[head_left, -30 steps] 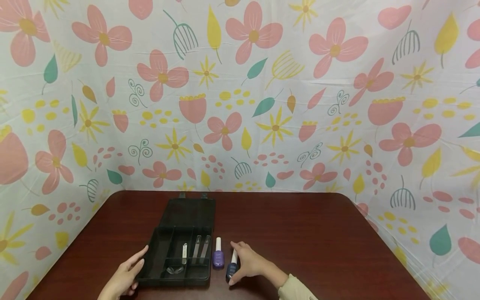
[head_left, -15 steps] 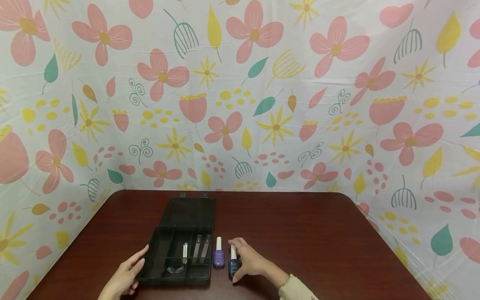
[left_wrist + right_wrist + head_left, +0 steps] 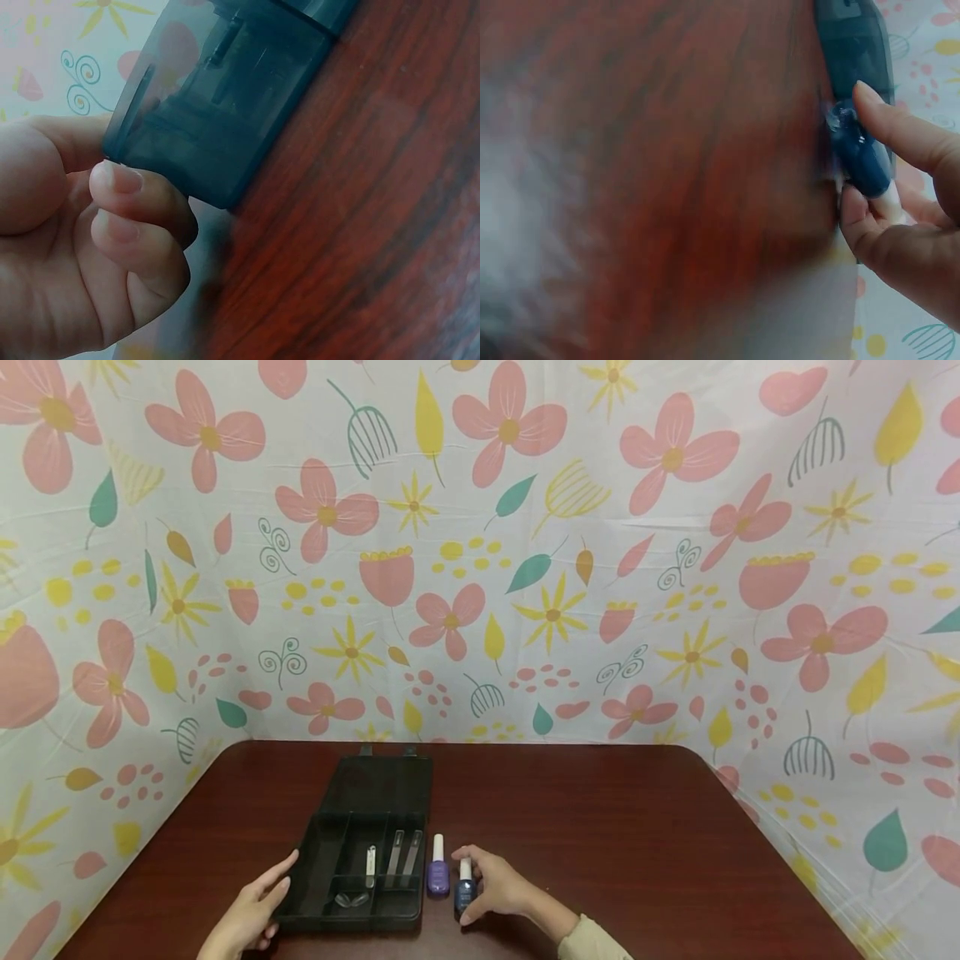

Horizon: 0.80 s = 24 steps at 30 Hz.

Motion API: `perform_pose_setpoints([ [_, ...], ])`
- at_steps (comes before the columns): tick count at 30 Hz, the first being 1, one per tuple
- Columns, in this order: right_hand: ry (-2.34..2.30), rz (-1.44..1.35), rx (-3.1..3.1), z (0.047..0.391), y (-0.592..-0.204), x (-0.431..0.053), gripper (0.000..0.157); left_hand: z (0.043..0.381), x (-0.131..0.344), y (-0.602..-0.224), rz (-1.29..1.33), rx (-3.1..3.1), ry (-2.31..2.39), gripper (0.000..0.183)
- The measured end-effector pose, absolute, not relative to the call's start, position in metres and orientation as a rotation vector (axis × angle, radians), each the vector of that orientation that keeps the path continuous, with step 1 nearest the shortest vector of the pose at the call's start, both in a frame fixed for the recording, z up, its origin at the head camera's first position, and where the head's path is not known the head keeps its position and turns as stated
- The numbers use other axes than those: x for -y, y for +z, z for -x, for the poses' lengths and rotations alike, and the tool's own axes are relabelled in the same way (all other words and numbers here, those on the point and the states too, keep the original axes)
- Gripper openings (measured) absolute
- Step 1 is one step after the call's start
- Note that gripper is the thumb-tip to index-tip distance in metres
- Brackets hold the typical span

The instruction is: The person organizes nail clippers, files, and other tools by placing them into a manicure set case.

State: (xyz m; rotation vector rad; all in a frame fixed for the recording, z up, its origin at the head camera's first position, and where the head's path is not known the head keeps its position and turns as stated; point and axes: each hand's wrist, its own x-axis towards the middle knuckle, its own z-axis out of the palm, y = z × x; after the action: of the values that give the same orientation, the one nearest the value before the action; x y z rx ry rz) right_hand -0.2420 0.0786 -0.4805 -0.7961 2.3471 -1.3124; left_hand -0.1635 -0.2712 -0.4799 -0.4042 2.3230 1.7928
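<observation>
My left hand [image 3: 243, 910] holds the left side of a dark translucent organizer box [image 3: 300, 914], its ring and little fingers curled by the corner in the left wrist view. The box lies with its lid [image 3: 378, 781] folded back. In its compartments are a nail clipper [image 3: 370, 866], two slim clear-handled files [image 3: 395, 853] and small clear pieces [image 3: 351, 900]. My right hand [image 3: 498, 885] pinches a dark blue nail polish bottle [image 3: 465, 893] with a white cap between thumb and fingers. A purple nail polish bottle [image 3: 438, 877] stands between it and the box.
All of this is on a dark red-brown wooden table [image 3: 600, 827] with rounded far corners. Behind and on both sides hangs a white cloth [image 3: 480, 610] printed with flowers and leaves.
The blue nail polish bottle has gone from a slight tilt to nearly upright, shifting a little with my right hand. My left hand, the box and the purple bottle have stayed put.
</observation>
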Motion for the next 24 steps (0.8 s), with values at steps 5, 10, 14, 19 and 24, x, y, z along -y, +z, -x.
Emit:
perform_pose_setpoints([
  [5,-1.452,0.76,-2.264,0.2426,-0.4816,-0.0773,0.069,0.1635,0.2716,-0.4802,0.412,-2.318,1.79,0.049],
  [10,-1.49,0.749,-2.236,0.2431,-0.4799,-0.0775,0.055,0.1646,0.2726,-0.4804,0.411,-2.326,1.775,0.048],
  [14,-1.52,0.753,-2.245,0.2434,-0.4801,-0.0765,0.044,0.1656,0.2735,-0.4794,0.421,-2.331,1.759,0.049],
  [19,-1.514,0.841,-2.315,0.2407,-0.4794,-0.0725,0.045,0.1653,0.2734,-0.4781,0.436,-2.33,1.744,0.049],
  [24,-1.592,0.842,-2.297,0.2379,-0.4762,-0.0689,0.035,0.1643,0.2729,-0.4784,0.428,-2.329,1.748,0.048],
])
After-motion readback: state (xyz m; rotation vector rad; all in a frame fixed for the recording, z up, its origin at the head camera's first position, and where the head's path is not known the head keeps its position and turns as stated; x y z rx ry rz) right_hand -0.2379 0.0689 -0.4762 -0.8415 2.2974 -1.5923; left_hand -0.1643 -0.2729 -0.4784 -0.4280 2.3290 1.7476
